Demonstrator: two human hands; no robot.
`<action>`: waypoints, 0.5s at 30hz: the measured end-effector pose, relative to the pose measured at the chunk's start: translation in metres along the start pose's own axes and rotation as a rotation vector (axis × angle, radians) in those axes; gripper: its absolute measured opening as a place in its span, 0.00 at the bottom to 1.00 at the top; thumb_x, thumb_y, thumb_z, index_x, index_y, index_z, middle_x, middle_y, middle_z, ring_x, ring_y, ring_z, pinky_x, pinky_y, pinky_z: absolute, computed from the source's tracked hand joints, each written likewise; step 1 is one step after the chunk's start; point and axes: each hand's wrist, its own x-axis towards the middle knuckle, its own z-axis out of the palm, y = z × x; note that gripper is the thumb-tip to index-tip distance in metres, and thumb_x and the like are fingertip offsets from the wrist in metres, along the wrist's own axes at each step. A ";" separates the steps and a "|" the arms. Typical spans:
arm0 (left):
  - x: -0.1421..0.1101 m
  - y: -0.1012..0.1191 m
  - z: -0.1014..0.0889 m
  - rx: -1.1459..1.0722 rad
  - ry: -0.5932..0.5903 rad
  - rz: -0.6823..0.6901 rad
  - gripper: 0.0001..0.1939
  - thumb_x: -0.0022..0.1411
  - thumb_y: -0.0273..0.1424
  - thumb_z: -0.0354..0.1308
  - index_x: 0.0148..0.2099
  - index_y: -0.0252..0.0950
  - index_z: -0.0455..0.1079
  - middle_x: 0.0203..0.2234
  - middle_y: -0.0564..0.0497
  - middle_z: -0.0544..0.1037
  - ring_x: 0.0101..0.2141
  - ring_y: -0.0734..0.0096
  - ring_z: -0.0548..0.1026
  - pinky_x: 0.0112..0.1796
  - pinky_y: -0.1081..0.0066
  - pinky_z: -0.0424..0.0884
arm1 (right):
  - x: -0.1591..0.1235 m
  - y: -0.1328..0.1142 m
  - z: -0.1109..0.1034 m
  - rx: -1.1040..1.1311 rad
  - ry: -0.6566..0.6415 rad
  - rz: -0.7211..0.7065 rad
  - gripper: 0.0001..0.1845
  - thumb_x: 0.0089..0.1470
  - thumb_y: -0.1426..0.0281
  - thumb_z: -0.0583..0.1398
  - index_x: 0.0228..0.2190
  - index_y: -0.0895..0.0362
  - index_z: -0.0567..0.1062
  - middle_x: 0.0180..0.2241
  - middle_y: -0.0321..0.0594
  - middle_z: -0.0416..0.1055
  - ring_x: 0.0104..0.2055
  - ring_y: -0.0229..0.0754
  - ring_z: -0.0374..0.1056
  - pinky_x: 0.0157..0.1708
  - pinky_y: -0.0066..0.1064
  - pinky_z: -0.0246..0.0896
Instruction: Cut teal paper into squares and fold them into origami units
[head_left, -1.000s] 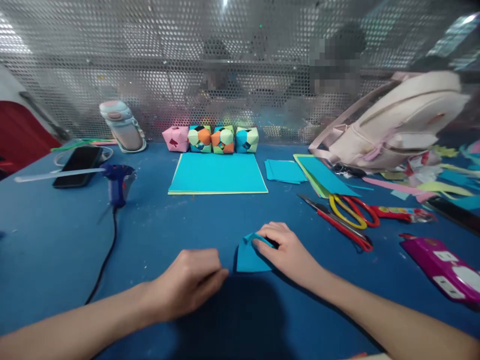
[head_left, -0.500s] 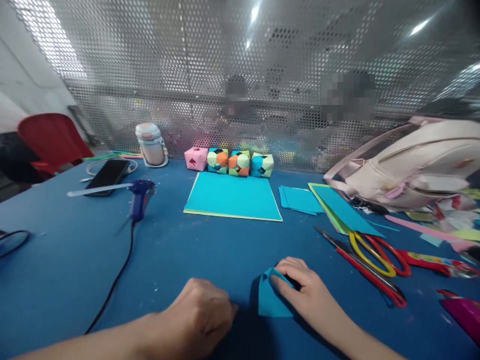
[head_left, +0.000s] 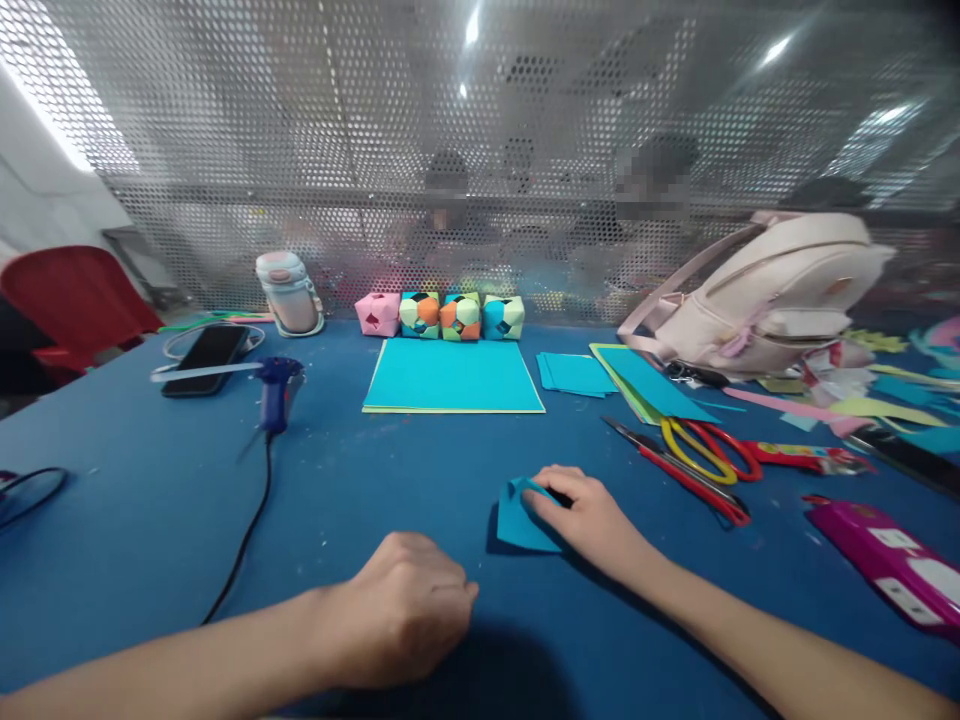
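Small blue paper [head_left: 519,527]: at two o'clock from left hand [head_left: 409,612], pinched by right hand [head_left: 581,515]. Probably light, easily creased; hold by edge, softly. Left hand curled, contents cannot be told. Larger blue sheet [head_left: 454,376]: paper's eleven o'clock.

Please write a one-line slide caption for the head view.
Right hand holding a blue paper piece, left hand curled nearby, four paper cubes beyond.
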 end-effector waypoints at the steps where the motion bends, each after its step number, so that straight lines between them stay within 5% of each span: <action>1: 0.001 0.001 -0.001 0.032 0.033 0.048 0.19 0.65 0.21 0.44 0.21 0.37 0.57 0.14 0.56 0.63 0.16 0.76 0.58 0.20 0.69 0.51 | 0.001 0.001 0.001 -0.002 0.008 0.014 0.14 0.54 0.61 0.54 0.22 0.55 0.72 0.26 0.38 0.72 0.33 0.43 0.66 0.38 0.35 0.58; 10: 0.000 0.027 0.002 0.141 0.234 0.439 0.16 0.61 0.26 0.55 0.21 0.36 0.61 0.15 0.55 0.60 0.17 0.74 0.58 0.20 0.68 0.47 | 0.001 -0.001 0.005 -0.059 0.047 -0.005 0.17 0.52 0.58 0.54 0.21 0.56 0.72 0.21 0.36 0.69 0.26 0.39 0.62 0.29 0.30 0.56; 13: 0.000 0.038 0.010 0.114 0.185 0.525 0.16 0.63 0.32 0.53 0.22 0.36 0.62 0.17 0.54 0.63 0.19 0.73 0.62 0.21 0.68 0.51 | 0.001 -0.002 0.007 -0.058 0.066 0.013 0.18 0.51 0.57 0.54 0.22 0.57 0.72 0.21 0.35 0.66 0.24 0.38 0.60 0.27 0.29 0.54; 15: 0.001 0.042 0.015 0.114 0.041 0.537 0.13 0.65 0.36 0.52 0.28 0.36 0.66 0.23 0.52 0.68 0.24 0.71 0.66 0.24 0.68 0.56 | 0.002 -0.001 0.009 -0.059 0.088 0.035 0.18 0.50 0.56 0.55 0.22 0.57 0.72 0.20 0.35 0.65 0.24 0.37 0.58 0.27 0.29 0.53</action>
